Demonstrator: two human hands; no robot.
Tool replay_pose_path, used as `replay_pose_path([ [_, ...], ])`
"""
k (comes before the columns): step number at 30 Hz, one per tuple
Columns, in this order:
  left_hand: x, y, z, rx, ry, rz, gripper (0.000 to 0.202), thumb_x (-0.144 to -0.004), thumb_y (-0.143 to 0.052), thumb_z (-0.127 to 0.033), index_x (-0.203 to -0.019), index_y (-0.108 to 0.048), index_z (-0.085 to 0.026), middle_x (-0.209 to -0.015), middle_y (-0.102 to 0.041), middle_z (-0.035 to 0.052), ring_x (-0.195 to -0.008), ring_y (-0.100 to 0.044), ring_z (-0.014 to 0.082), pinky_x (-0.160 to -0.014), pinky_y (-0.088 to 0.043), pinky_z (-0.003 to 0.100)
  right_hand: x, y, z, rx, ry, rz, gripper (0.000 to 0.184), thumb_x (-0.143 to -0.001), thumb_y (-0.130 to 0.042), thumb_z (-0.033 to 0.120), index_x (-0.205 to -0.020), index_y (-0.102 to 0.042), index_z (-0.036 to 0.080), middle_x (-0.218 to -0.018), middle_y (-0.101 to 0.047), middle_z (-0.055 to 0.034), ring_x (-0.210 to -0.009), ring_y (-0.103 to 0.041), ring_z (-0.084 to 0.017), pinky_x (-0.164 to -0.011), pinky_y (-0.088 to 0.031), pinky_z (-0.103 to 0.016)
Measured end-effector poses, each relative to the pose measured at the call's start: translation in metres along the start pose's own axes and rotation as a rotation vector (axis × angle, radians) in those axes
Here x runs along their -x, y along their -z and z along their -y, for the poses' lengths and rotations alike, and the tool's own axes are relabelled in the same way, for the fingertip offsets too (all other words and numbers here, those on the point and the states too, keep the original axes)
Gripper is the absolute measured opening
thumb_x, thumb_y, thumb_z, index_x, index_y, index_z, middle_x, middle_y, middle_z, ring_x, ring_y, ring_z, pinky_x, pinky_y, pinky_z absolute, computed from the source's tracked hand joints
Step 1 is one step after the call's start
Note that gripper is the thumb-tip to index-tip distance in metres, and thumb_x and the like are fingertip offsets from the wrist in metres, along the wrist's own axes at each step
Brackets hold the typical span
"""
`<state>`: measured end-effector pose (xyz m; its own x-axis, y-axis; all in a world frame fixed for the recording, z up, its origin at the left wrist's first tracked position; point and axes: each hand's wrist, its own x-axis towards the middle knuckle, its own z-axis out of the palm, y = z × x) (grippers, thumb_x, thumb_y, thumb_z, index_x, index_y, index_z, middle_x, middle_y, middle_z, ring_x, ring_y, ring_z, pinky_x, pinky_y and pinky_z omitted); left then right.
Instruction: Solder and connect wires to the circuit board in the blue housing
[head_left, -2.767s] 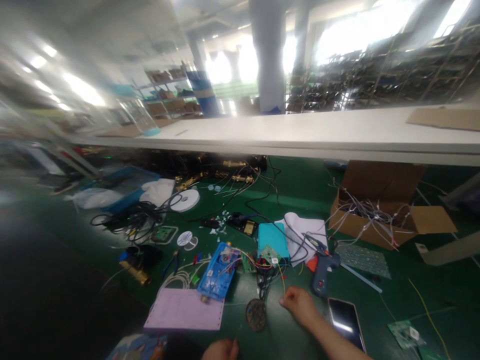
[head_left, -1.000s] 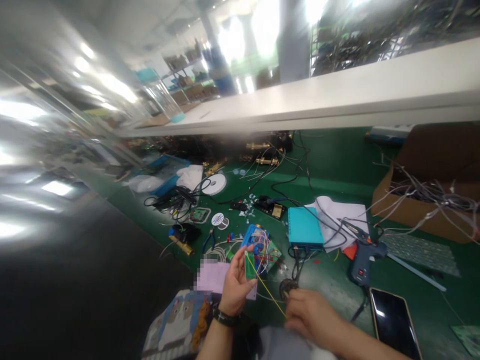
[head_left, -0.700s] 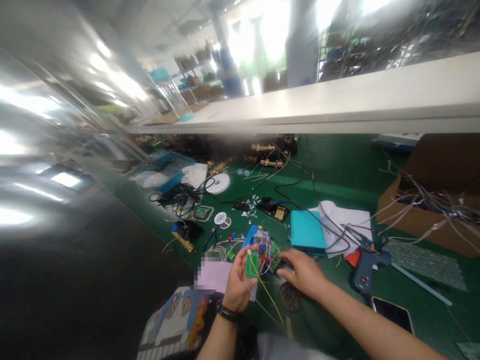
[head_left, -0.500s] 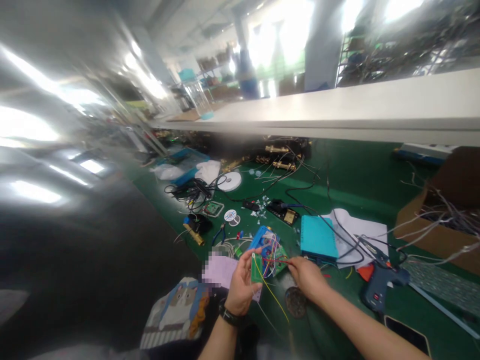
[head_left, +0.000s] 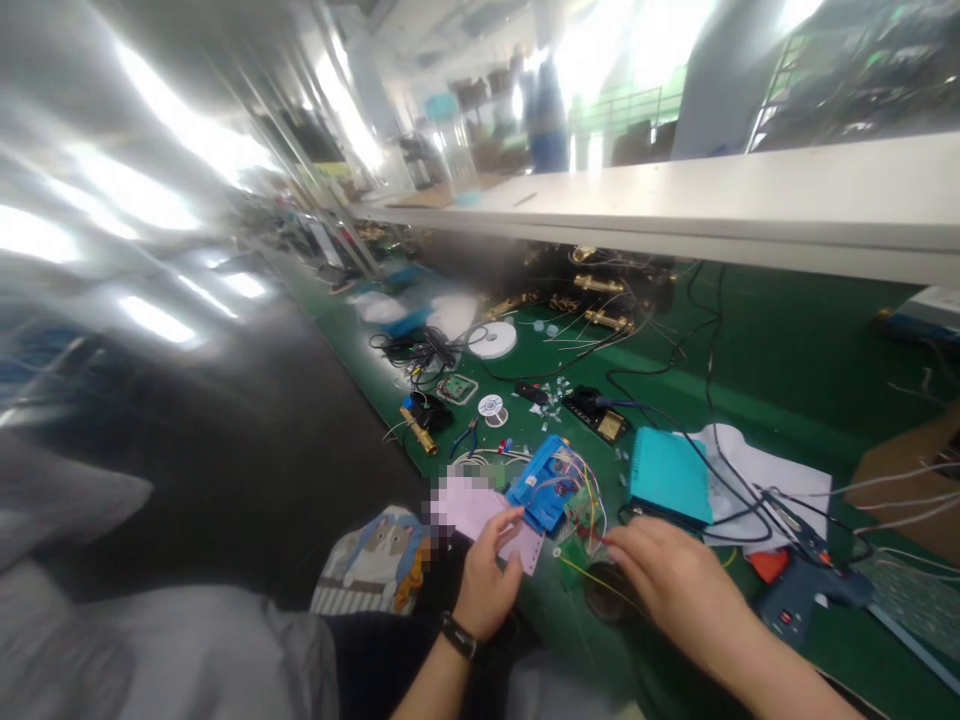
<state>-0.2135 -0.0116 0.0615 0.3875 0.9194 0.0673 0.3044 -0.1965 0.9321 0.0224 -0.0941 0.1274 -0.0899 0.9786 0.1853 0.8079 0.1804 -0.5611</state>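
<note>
My left hand [head_left: 489, 580] is empty, thumb and fingers apart, over the edge of a pink sheet [head_left: 472, 508]. Close to its fingertips lies an open blue plastic housing [head_left: 541, 490] with several thin coloured wires in it. My right hand [head_left: 667, 565] is closed, its fingertips pinching a red wire [head_left: 598, 538]. Just left of those fingertips is a green circuit board [head_left: 573, 556], blurred, with a yellow wire [head_left: 600, 578] running from it. Beneath the right fingers stands a round dark tin [head_left: 606, 592], partly covered.
A solder spool [head_left: 493, 410], pliers [head_left: 465, 438] and a brass fitting [head_left: 420, 430] lie left of the housing. To the right are a turquoise box [head_left: 670, 475], white paper [head_left: 787, 475] and a glue gun [head_left: 795, 595]. A white shelf [head_left: 712, 200] overhangs the bench.
My left hand has let go of the green board and opened. The board is now lower and to the right, beside my right hand. The whole view has shifted.
</note>
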Motion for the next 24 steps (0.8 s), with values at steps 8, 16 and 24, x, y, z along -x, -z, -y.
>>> replay_pose_path([
  [8,-0.027,0.012,-0.035,0.167,0.071,-0.244,0.025,-0.085,-0.046,-0.023,-0.109,-0.047,-0.016,-0.104,-0.059,0.0093,-0.089,-0.061,0.0172,-0.076,-0.053,0.033,0.008,0.050,-0.020,0.026,-0.045,-0.225,0.020,-0.090,-0.046,0.036,-0.085,-0.060,0.023,-0.080,-0.060,-0.0024,-0.073,-0.057,-0.016,-0.064,-0.042,-0.028],
  [16,-0.023,-0.049,-0.112,-0.084,-0.394,0.549,0.044,-0.085,-0.045,-0.017,-0.130,-0.042,-0.019,-0.127,-0.051,0.0102,-0.117,-0.046,0.0201,-0.102,-0.036,0.035,0.014,0.045,0.015,-0.081,0.165,-0.173,0.019,-0.089,-0.046,0.015,-0.104,-0.056,0.021,-0.099,-0.061,-0.0036,-0.092,-0.055,-0.017,-0.080,-0.044,-0.029],
  [24,-0.042,-0.029,-0.098,0.136,-0.061,0.149,0.031,-0.089,-0.043,-0.027,-0.115,-0.055,-0.017,-0.073,-0.059,0.0020,-0.062,-0.050,0.0098,-0.061,-0.042,0.023,0.082,0.087,-0.037,-0.036,-0.456,-0.593,0.016,-0.087,-0.053,0.035,-0.099,-0.061,0.027,-0.097,-0.064,0.0037,-0.089,-0.060,-0.014,-0.081,-0.044,-0.022],
])
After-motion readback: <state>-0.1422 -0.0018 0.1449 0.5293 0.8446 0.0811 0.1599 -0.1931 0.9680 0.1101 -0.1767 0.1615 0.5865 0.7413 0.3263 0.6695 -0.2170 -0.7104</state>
